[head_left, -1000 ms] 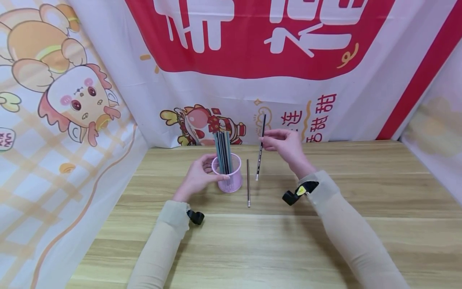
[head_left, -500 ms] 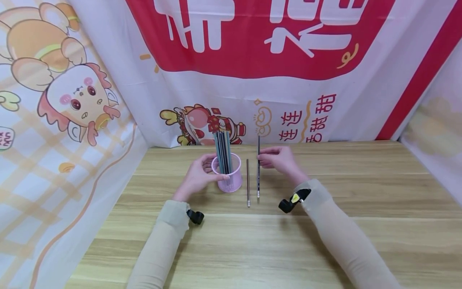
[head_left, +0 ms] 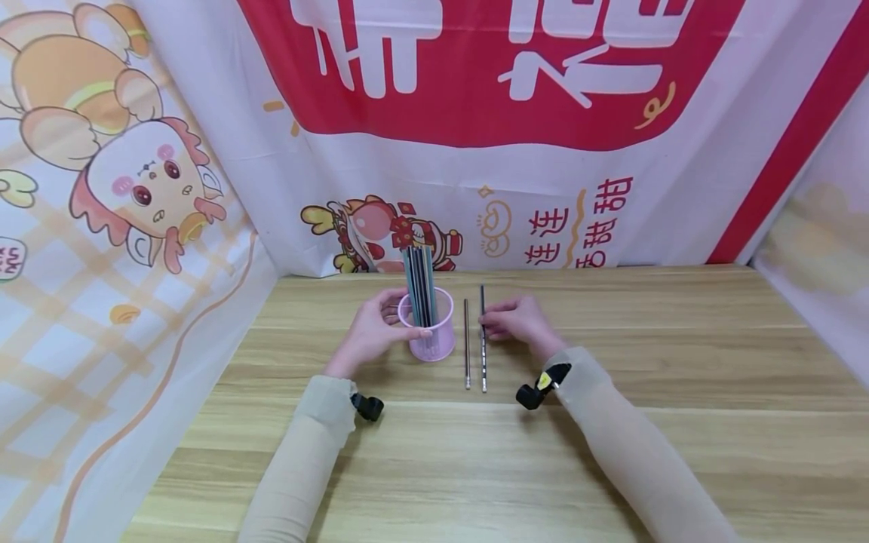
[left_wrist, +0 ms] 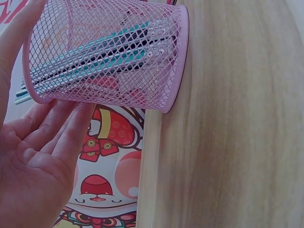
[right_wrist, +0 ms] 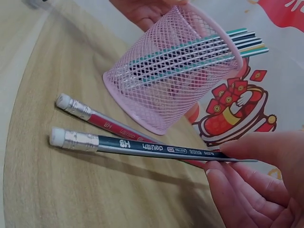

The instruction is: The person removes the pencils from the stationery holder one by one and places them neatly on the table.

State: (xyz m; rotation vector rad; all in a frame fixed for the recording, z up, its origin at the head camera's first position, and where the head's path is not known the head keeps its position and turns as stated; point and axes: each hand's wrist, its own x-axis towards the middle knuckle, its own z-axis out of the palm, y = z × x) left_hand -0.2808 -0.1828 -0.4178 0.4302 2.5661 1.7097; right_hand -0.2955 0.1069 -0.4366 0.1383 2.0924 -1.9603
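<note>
My left hand point(head_left: 372, 329) grips a pink mesh pencil cup point(head_left: 441, 343) at its side, thumb along the near rim and fingers round the back. Several green and dark pencils point(right_wrist: 190, 54) lean together inside it, eraser ends down. My right hand point(head_left: 519, 323) pinches a black pencil point(right_wrist: 142, 147) with a white eraser between thumb and fingers. That pencil points its eraser toward me, low over the table. Just left of it a red pencil point(right_wrist: 111, 124) lies on the wood, roughly parallel to it, between the cup and the black pencil.
The wooden table point(head_left: 434, 467) ends at the back against a white and red printed cloth point(head_left: 448, 166). Another printed cloth point(head_left: 115, 302) hangs along the left side. Both wrists carry small black cameras.
My right hand has come down and toward me with the black pencil, bringing it beside the red one. The left hand and the cup have stayed in place.
</note>
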